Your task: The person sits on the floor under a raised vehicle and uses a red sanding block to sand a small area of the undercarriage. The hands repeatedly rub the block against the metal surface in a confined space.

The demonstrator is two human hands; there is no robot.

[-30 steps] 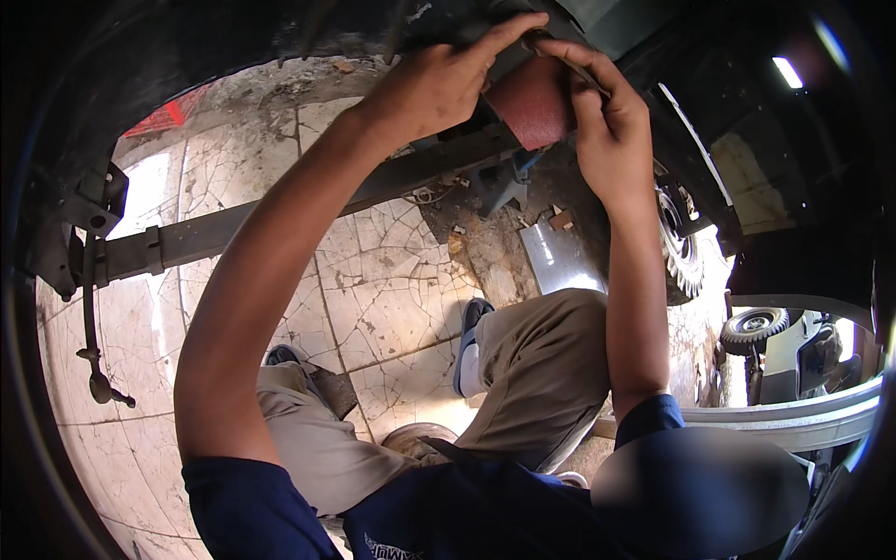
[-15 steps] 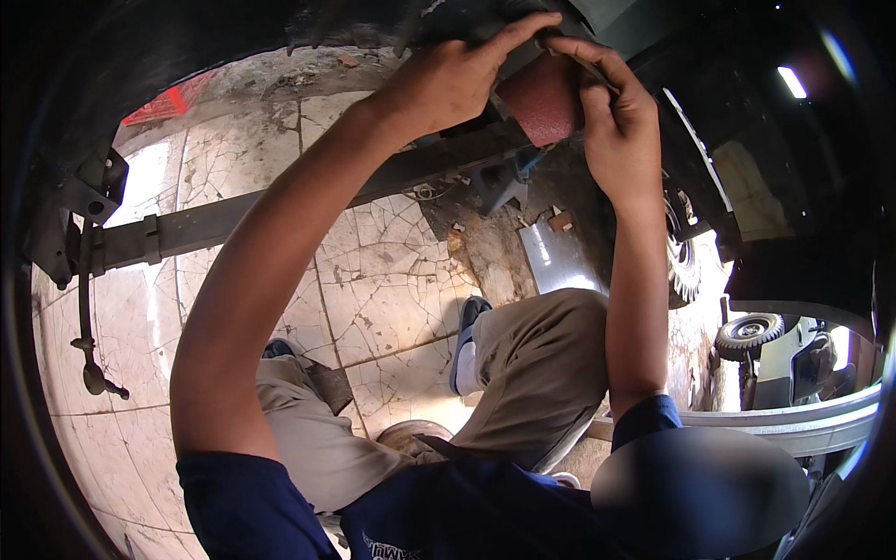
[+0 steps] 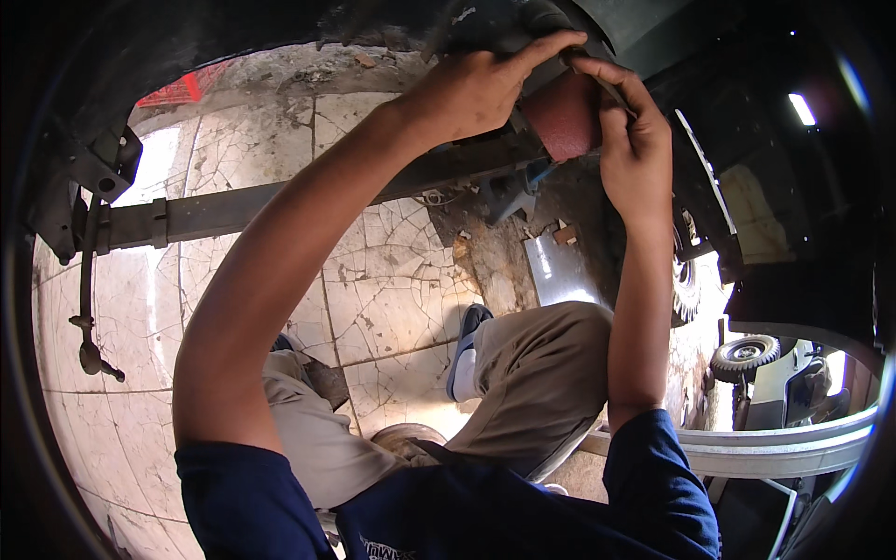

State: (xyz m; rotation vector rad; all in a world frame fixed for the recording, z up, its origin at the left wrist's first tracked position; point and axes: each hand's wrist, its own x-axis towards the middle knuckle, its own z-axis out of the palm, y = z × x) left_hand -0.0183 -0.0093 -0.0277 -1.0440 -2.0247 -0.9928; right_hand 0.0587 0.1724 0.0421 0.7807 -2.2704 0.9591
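A reddish-brown sheet of sandpaper (image 3: 563, 123) hangs bent below the dark vehicle panel (image 3: 523, 21) overhead. My right hand (image 3: 637, 140) is closed on its right upper part, thumb and fingers pinched together. From the left, my left hand (image 3: 476, 93) reaches up beside the sheet. Its index finger stretches along the panel's edge, close to the right fingertips, while its other fingers are mostly hidden. I cannot tell whether the left hand touches the sandpaper.
A dark metal beam (image 3: 224, 217) crosses behind my left forearm. A thin rod (image 3: 87, 308) hangs at the left. Below are cracked floor tiles (image 3: 392, 280), a metal plate (image 3: 558, 266) and a bluish stand (image 3: 509, 193). Another vehicle's wheel (image 3: 745, 353) shows at right.
The view has shifted slightly, so both hands and the sandpaper appear a little lower and farther right. Both hands keep nearly the same pose.
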